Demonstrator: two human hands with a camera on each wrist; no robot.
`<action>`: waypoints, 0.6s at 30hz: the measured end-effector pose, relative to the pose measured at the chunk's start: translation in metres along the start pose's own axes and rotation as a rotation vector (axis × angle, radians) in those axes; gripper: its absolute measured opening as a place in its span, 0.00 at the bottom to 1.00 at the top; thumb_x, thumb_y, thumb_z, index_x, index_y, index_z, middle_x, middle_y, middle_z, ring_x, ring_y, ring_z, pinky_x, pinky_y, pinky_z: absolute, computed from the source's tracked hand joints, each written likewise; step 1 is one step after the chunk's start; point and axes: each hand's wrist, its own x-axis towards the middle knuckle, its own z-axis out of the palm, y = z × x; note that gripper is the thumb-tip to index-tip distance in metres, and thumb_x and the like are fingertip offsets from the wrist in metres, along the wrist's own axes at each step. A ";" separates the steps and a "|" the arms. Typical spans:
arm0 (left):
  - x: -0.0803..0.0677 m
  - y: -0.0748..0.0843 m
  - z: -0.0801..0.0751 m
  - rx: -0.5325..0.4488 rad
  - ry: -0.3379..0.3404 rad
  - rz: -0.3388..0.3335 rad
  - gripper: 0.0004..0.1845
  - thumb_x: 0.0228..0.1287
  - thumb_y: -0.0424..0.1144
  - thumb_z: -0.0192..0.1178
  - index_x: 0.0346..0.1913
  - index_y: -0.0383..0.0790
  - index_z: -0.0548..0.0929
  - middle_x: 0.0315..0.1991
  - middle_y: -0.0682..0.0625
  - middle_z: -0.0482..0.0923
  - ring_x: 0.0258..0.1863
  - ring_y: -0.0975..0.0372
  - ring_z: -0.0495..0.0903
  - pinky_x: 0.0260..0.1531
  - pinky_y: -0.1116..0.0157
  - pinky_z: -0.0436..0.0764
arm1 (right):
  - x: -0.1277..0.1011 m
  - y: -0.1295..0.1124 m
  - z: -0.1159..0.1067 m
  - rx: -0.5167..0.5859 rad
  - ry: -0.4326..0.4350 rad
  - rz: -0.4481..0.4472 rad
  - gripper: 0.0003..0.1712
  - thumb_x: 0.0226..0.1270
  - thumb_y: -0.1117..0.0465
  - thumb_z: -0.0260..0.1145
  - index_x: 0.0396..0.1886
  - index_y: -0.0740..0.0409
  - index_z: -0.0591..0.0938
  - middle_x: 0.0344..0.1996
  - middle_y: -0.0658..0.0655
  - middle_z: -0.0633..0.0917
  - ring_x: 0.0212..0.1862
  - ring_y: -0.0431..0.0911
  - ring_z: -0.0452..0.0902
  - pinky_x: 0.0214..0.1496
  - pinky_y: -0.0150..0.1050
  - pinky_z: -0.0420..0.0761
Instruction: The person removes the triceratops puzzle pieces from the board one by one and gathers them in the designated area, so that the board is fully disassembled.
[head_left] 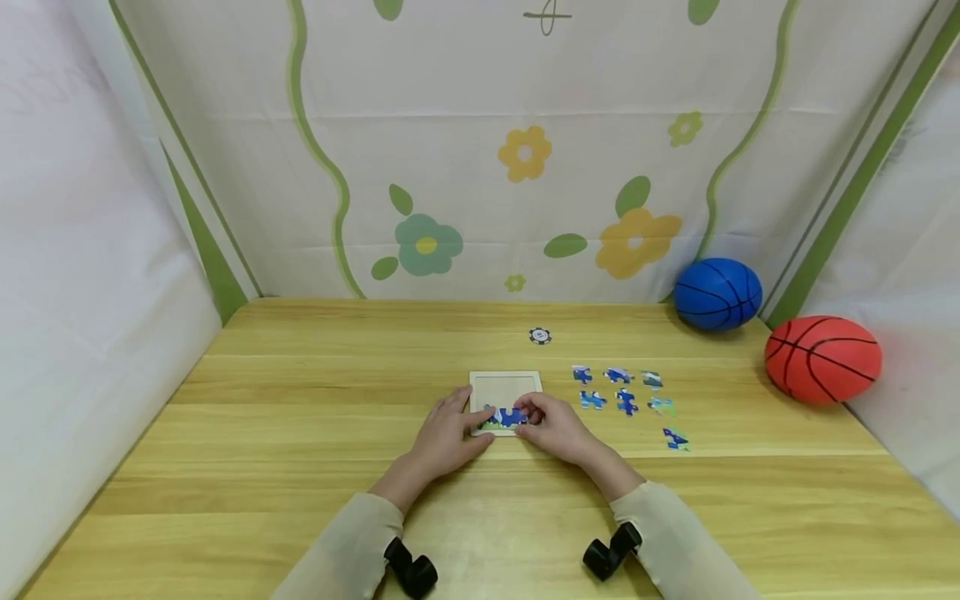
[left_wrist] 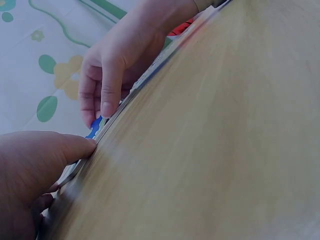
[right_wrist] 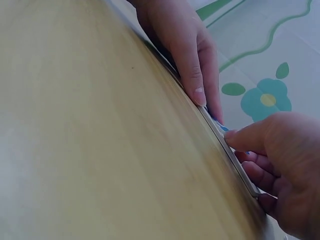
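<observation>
Two hands work at one square wooden puzzle tray [head_left: 506,385] at mid-table: the left hand [head_left: 448,437] presses its near-left edge, fingers nearly straight; the right hand [head_left: 553,427] pinches a blue jigsaw piece [head_left: 512,416] in the tray's near row. Seven loose blue jigsaw pieces [head_left: 625,401] lie right of it, two balls beyond.

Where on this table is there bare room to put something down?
The table is bare left of the left hand, and behind the puzzle tray save a small disc. It is crowded right of the right hand: loose pieces, then a blue ball and red ball.
</observation>
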 end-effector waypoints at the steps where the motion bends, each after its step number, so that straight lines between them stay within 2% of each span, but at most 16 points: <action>1: 0.000 0.000 0.000 0.001 0.001 0.000 0.22 0.56 0.50 0.55 0.54 0.48 0.74 0.61 0.36 0.54 0.61 0.47 0.51 0.56 0.50 0.50 | 0.000 0.000 0.000 -0.007 -0.003 -0.006 0.13 0.50 0.66 0.65 0.38 0.59 0.77 0.27 0.49 0.74 0.28 0.42 0.67 0.31 0.35 0.71; 5: 0.000 0.001 0.000 0.008 0.000 0.000 0.22 0.56 0.50 0.55 0.54 0.48 0.74 0.61 0.36 0.54 0.61 0.47 0.51 0.56 0.50 0.50 | 0.000 0.000 -0.004 -0.026 -0.015 -0.022 0.13 0.51 0.66 0.65 0.39 0.60 0.77 0.26 0.49 0.74 0.27 0.41 0.68 0.29 0.34 0.71; 9: -0.001 0.000 0.000 0.002 -0.008 -0.015 0.23 0.56 0.50 0.54 0.54 0.48 0.73 0.61 0.36 0.54 0.61 0.48 0.50 0.57 0.51 0.49 | -0.003 -0.001 -0.016 0.003 -0.025 -0.009 0.12 0.52 0.65 0.64 0.39 0.59 0.77 0.27 0.49 0.75 0.29 0.42 0.69 0.31 0.35 0.72; 14: -0.002 0.001 -0.001 -0.002 -0.007 -0.006 0.22 0.56 0.50 0.54 0.54 0.47 0.74 0.61 0.36 0.54 0.61 0.47 0.50 0.56 0.51 0.49 | -0.015 0.001 -0.044 0.048 0.002 0.017 0.14 0.54 0.64 0.63 0.42 0.60 0.77 0.32 0.50 0.77 0.33 0.43 0.70 0.36 0.37 0.72; 18: -0.002 0.001 -0.001 -0.004 -0.002 0.006 0.22 0.56 0.49 0.55 0.54 0.46 0.74 0.61 0.35 0.54 0.61 0.47 0.50 0.56 0.50 0.49 | -0.033 0.009 -0.071 0.041 0.030 -0.014 0.17 0.55 0.63 0.63 0.44 0.64 0.76 0.35 0.53 0.78 0.34 0.45 0.71 0.36 0.38 0.72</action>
